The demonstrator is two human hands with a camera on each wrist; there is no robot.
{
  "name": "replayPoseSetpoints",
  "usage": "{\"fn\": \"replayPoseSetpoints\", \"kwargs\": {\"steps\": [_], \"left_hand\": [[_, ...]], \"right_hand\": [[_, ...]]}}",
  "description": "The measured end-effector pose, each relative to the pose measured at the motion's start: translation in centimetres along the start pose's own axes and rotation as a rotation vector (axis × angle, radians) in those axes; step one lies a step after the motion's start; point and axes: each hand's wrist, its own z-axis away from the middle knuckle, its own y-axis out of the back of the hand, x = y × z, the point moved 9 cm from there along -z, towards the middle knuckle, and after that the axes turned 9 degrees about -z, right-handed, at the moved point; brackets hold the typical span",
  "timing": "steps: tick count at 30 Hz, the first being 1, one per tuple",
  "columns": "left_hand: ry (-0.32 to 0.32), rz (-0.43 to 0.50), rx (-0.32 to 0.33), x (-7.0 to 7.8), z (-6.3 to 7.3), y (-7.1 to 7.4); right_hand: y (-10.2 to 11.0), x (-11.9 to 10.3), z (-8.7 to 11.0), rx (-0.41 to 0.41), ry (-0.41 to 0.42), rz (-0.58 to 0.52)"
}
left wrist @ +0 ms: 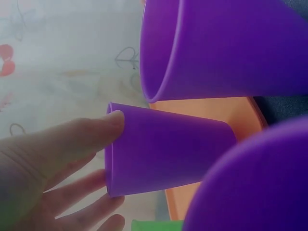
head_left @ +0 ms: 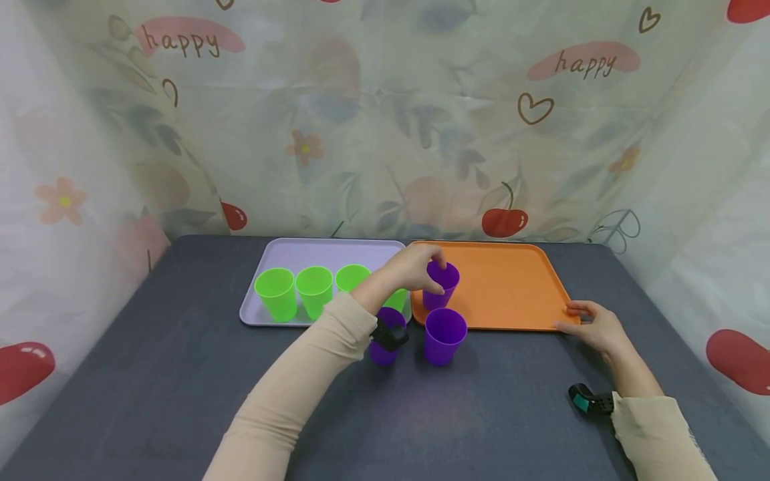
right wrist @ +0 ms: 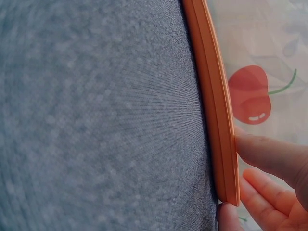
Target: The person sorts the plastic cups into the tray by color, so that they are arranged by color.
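Note:
My left hand (head_left: pixel 415 268) holds a purple cup (head_left: pixel 438 302) by its rim, over the left end of an orange tray (head_left: pixel 505 287). In the left wrist view the thumb presses the outside of that cup (left wrist: pixel 166 149), with the other fingers around the far side of the rim. On the table before the tray stands a second purple cup (head_left: pixel 442 346), upright. A third purple cup (head_left: pixel 383 355) is partly hidden behind my left wrist. My right hand (head_left: pixel 598 329) grips the tray's front right corner, thumb against the rim in the right wrist view.
Left of the orange tray lies a lavender tray (head_left: pixel 337 250) carrying several green cups (head_left: pixel 278 297) in a row, some partly covered by my left arm. A patterned curtain (head_left: pixel 379 133) encloses the dark table (head_left: pixel 180 374) at the back and sides.

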Motion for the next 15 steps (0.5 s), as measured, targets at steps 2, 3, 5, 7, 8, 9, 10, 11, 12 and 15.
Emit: {"fn": "replayPoseSetpoints", "kwargs": {"steps": [2,3,5,7,8,9,10,11,12,15], "left_hand": [[0.008,-0.012,-0.005,-0.02,0.10,-0.02],[0.010,-0.018,-0.006,0.00,0.12,-0.02],[0.014,-0.035,-0.010,0.05,0.13,-0.09],[0.025,-0.037,-0.020,0.05,0.14,-0.23],[0.030,-0.037,-0.025,0.05,0.13,-0.32],[0.036,-0.037,-0.031,0.04,0.12,-0.42],[0.041,-0.038,-0.036,0.04,0.12,-0.51],[0.048,-0.038,-0.041,0.04,0.12,-0.57],[0.054,-0.039,-0.047,0.05,0.15,-0.61],[0.062,-0.053,-0.055,0.12,0.15,-0.66]], "right_hand": [[0.01,0.03,-0.02,0.001,-0.002,0.003],[0.02,0.06,-0.04,0.002,-0.003,0.004],[0.03,0.10,-0.06,0.005,-0.005,0.006],[0.04,0.11,-0.07,0.008,-0.006,0.006],[0.04,0.10,-0.07,0.009,-0.005,0.006],[0.04,0.07,-0.08,0.010,-0.002,0.006],[0.04,0.03,-0.08,0.011,0.001,0.005],[0.04,0.01,-0.08,0.012,0.003,0.006],[0.03,-0.02,-0.07,0.013,0.005,0.006],[0.03,-0.04,-0.05,0.012,0.007,0.003]]}}
